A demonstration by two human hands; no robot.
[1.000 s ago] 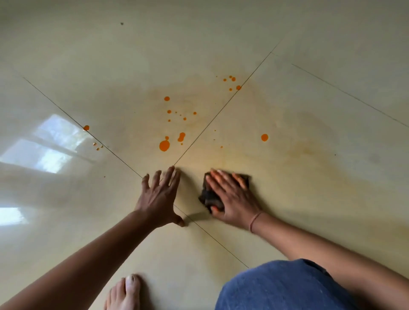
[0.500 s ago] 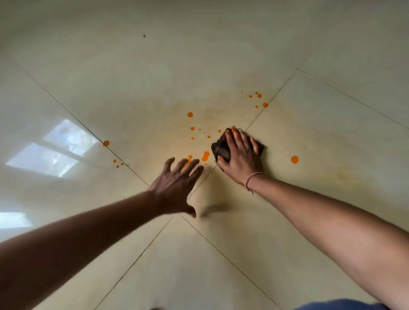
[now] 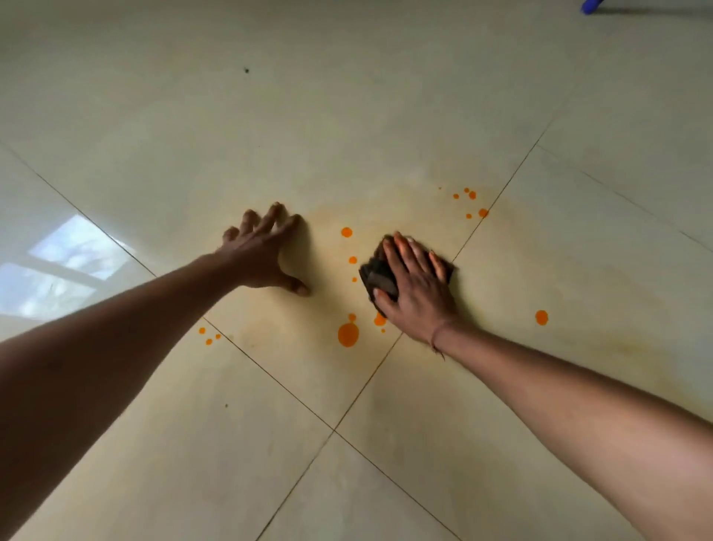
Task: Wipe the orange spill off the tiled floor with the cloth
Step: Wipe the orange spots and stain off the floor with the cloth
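Orange drops are scattered over the cream tiled floor (image 3: 386, 116). The largest drop (image 3: 348, 334) lies near a grout line, with smaller ones beside it, a cluster at the upper right (image 3: 471, 195) and a single drop at the right (image 3: 541, 317). A faint yellow smear surrounds them. My right hand (image 3: 414, 293) lies flat on a dark folded cloth (image 3: 376, 276) and presses it onto the floor among the drops. To the left of the cloth, my left hand (image 3: 266, 253) rests on the tile with its fingers spread.
Dark grout lines cross below the hands (image 3: 333, 429). A window reflection shines on the tile at the far left (image 3: 65, 266). A blue object shows at the top right corner (image 3: 590, 5). A small dark speck lies farther off (image 3: 246, 70).
My right hand has slid the cloth forward and then left among the orange drops. My left hand has moved forward onto the stained tile. The view has shifted forward.
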